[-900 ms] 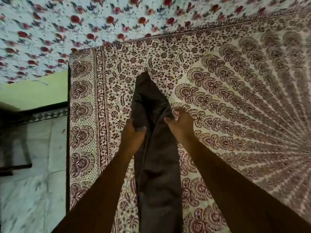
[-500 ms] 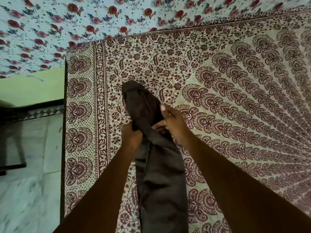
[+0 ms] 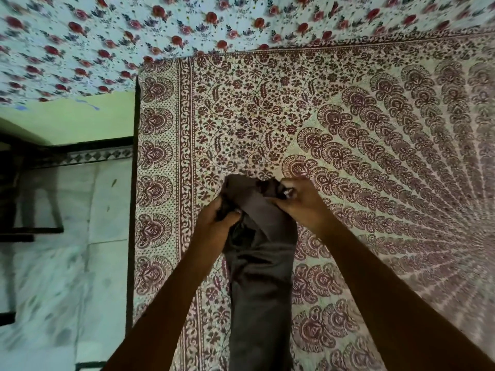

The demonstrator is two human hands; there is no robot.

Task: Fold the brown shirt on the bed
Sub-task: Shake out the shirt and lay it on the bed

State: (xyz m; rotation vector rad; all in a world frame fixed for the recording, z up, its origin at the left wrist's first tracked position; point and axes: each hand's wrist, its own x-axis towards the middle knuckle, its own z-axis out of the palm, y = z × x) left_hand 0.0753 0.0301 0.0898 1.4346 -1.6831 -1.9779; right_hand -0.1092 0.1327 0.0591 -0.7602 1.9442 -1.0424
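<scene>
The brown shirt lies as a long narrow strip on the bed, running from the bottom edge of the head view up to its middle. Its far end is lifted and curled back over the strip. My left hand grips the left side of that raised end. My right hand pinches the right side, fingers closed on the cloth. Both forearms reach in from the bottom.
The bed carries a maroon-and-cream patterned sheet; its left edge drops to a pale marble floor. A rose-printed cloth covers the far side. A dark piece of furniture stands on the floor at left.
The far end of the shirt has been lifted and drawn back toward me, so the strip is shorter. Both hands moved nearer with it, and the view shifted.
</scene>
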